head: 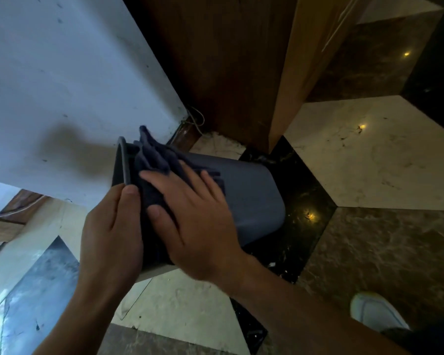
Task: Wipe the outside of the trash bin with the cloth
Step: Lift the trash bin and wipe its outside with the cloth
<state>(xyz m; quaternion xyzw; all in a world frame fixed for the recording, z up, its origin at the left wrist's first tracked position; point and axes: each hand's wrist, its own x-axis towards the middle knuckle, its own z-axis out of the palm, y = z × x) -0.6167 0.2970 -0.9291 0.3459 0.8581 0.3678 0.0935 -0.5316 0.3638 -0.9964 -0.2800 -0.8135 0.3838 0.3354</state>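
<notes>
Left hand [113,226] grips the rim end of the trash bin [251,190], thumb lying over the rim edge and the remaining fingers wrapped out of sight behind it; the hand is closed on the bin and steadies it. Immediately to the right, the bin is tipped onto its side, open end toward the pale wall [62,73] at left and base toward the floor [369,155] at right, where the lower edge appears to rest on or just above a dark tile. Whether the bin is fully supported by the floor cannot be determined. Draped over the upper side wall near the rim is the cloth [157,160], dark and bunched into folds. Right hand [190,213] lies flat on the cloth, fingers extended and spread, palm pressing the fabric against the bin wall; it presses rather than clasps. Progress assessment: wiping is under way on the upward-facing side near the rim. The portion toward the base is uncovered, and the underside and far side are not visible, so their condition cannot be confirmed. Judged remaining: the base end and the hidden faces, which will likely require rotating the bin. At far right, a light-coloured shoe [374,313] stands on the floor, well apart from the bin.
</notes>
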